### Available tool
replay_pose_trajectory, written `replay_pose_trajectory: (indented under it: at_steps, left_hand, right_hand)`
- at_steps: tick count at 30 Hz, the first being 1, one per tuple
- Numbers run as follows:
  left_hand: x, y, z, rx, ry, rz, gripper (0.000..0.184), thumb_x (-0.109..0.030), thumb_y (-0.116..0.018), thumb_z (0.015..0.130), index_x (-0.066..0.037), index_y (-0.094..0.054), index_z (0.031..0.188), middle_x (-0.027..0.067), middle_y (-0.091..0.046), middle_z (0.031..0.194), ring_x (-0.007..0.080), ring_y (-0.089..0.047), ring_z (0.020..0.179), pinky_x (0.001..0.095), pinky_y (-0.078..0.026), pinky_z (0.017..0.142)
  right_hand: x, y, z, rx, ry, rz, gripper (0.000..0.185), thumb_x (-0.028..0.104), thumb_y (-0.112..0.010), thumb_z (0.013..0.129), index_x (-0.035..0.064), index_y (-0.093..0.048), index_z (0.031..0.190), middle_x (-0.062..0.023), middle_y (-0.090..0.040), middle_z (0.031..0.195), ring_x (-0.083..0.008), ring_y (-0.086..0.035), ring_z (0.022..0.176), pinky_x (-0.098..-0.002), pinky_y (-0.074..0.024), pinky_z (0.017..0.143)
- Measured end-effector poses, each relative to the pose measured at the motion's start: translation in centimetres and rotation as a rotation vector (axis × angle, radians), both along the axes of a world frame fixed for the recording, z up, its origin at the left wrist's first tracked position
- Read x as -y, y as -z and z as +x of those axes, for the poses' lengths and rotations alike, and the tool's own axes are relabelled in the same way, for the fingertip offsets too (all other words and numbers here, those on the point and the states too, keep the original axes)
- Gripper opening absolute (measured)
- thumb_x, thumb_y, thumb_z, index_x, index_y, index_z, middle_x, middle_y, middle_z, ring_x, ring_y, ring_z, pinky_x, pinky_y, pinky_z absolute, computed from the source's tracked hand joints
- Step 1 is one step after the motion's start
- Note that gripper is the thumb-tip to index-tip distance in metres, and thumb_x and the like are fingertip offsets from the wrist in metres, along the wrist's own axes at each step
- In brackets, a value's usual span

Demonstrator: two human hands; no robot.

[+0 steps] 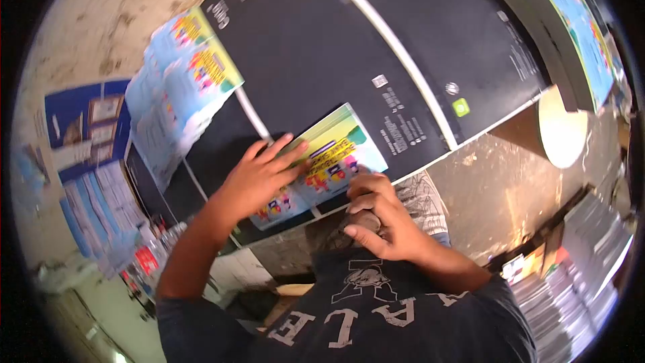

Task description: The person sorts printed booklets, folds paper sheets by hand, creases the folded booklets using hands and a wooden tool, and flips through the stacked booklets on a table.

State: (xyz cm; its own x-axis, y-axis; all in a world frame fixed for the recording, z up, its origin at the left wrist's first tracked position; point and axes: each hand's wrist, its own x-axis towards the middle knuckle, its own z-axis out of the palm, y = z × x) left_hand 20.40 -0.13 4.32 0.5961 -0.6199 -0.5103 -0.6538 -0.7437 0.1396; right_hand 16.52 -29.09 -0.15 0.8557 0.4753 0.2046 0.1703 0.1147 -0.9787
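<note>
A small stack of colourful booklets (329, 151) lies on the black board surface (302, 47) near its front edge. My left hand (259, 178) rests over the left part of these booklets with its fingers spread. Beside the lower right edge of the stack, my right hand (383, 218) is curled, its fingers bent round a dark rounded item (363, 220) that I cannot make out clearly.
Piles of similar booklets (181, 84) stand at the left, and another tall pile (578, 27) at the upper right. Beyond the left edge are a blue panel (84, 128) and plastic bottles (151, 255). A round-topped stool (563, 131) and paper stacks (564, 302) are at the right.
</note>
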Motion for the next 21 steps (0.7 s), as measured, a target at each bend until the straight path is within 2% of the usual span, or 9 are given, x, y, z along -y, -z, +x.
replay_pose_trajectory:
  at_steps: [1,3,4,6,9,12,15,16,21]
  left_hand:
    - [-0.6,0.4,0.1,-0.046,0.011,-0.028,0.074,-0.020,-0.081,0.069,-0.017,-0.055,0.139,0.0035,-0.034,0.160,0.0297,-0.027,0.150,0.0504,-0.028,0.116]
    - [-0.9,0.5,0.5,-0.133,-0.020,-0.026,0.082,-0.018,-0.081,0.071,-0.019,-0.048,0.146,0.0035,-0.029,0.163,0.0305,-0.023,0.151,0.0526,-0.025,0.119]
    - [-1.1,0.3,0.8,-0.112,-0.043,-0.032,0.082,-0.018,-0.081,0.071,-0.019,-0.048,0.146,0.0035,-0.029,0.163,0.0305,-0.023,0.151,0.0526,-0.025,0.119]
    - [-1.5,0.3,0.7,-0.212,-0.039,-0.074,0.086,-0.017,-0.079,0.074,-0.020,-0.042,0.151,0.0033,-0.022,0.165,0.0310,-0.018,0.153,0.0544,-0.019,0.122]
    - [-2.4,1.2,0.0,-0.236,-0.114,-0.198,0.072,-0.014,-0.070,0.085,-0.022,-0.043,0.151,0.0022,-0.020,0.166,0.0295,-0.014,0.154,0.0538,-0.015,0.123]
    - [-3.4,3.5,0.1,-0.196,-0.119,-0.296,0.067,-0.012,-0.066,0.088,-0.025,-0.044,0.150,0.0013,-0.023,0.165,0.0298,-0.017,0.153,0.0523,-0.012,0.123]
    - [-4.4,5.7,-1.1,-0.036,-0.092,-0.413,0.064,-0.011,-0.067,0.088,-0.027,-0.048,0.147,-0.0004,-0.031,0.163,0.0275,-0.023,0.152,0.0517,-0.016,0.122]
    - [-4.4,5.6,-1.7,-0.058,-0.168,-0.490,0.073,-0.010,-0.069,0.085,-0.032,-0.044,0.149,-0.0035,-0.030,0.163,0.0239,-0.022,0.152,0.0513,-0.017,0.123]
    - [-4.7,8.6,-3.7,0.134,-0.238,-0.696,0.057,-0.027,-0.066,0.091,-0.024,-0.050,0.146,-0.0016,-0.040,0.158,0.0228,-0.030,0.149,0.0504,-0.020,0.122]
  right_hand:
    - [-0.2,-1.3,-0.5,0.008,0.083,-0.068,0.023,0.012,-0.072,0.086,0.0047,-0.059,0.103,-0.0144,-0.059,0.115,-0.0330,-0.056,0.112,-0.0495,-0.0326,0.109]
    - [-0.5,-0.6,-2.4,-0.136,0.153,-0.016,0.020,0.010,-0.070,0.087,0.0052,-0.058,0.101,-0.0146,-0.063,0.109,-0.0314,-0.058,0.109,-0.0501,-0.0313,0.111]
    - [-1.0,-0.6,-2.5,-0.123,0.183,0.012,0.015,0.009,-0.070,0.087,0.0051,-0.058,0.096,-0.0124,-0.065,0.099,-0.0281,-0.061,0.103,-0.0475,-0.0396,0.103]
    - [-1.5,-0.7,-2.3,-0.159,0.135,0.075,0.011,0.011,-0.066,0.089,0.0047,-0.057,0.091,-0.0113,-0.063,0.095,-0.0263,-0.060,0.101,-0.0464,-0.0414,0.099]
    - [-3.3,-4.1,-1.1,-0.217,0.093,0.152,0.022,0.016,-0.063,0.091,0.0044,-0.055,0.074,-0.0084,-0.060,0.077,-0.0246,-0.060,0.083,-0.0407,-0.0468,0.082]
    - [-6.0,-9.4,-0.7,0.188,0.007,0.119,0.032,0.002,-0.075,0.082,0.0041,-0.053,0.059,-0.0067,-0.055,0.060,-0.0225,-0.052,0.057,-0.0366,-0.0454,0.064]
    - [-7.8,-2.9,-1.6,-0.054,0.011,-0.190,0.032,-0.002,-0.073,0.082,0.0019,-0.052,0.059,-0.0081,-0.059,0.064,-0.0225,-0.054,0.059,-0.0361,-0.0430,0.062]
    - [-8.1,-2.6,-1.8,-0.069,0.065,-0.190,0.032,-0.006,-0.071,0.081,0.0007,-0.049,0.059,-0.0077,-0.057,0.063,-0.0217,-0.052,0.059,-0.0366,-0.0411,0.060]
    - [-8.2,-2.9,-2.7,-0.077,0.036,-0.179,0.030,-0.005,-0.072,0.080,0.0026,-0.050,0.061,-0.0076,-0.058,0.065,-0.0188,-0.053,0.061,-0.0364,-0.0407,0.060]
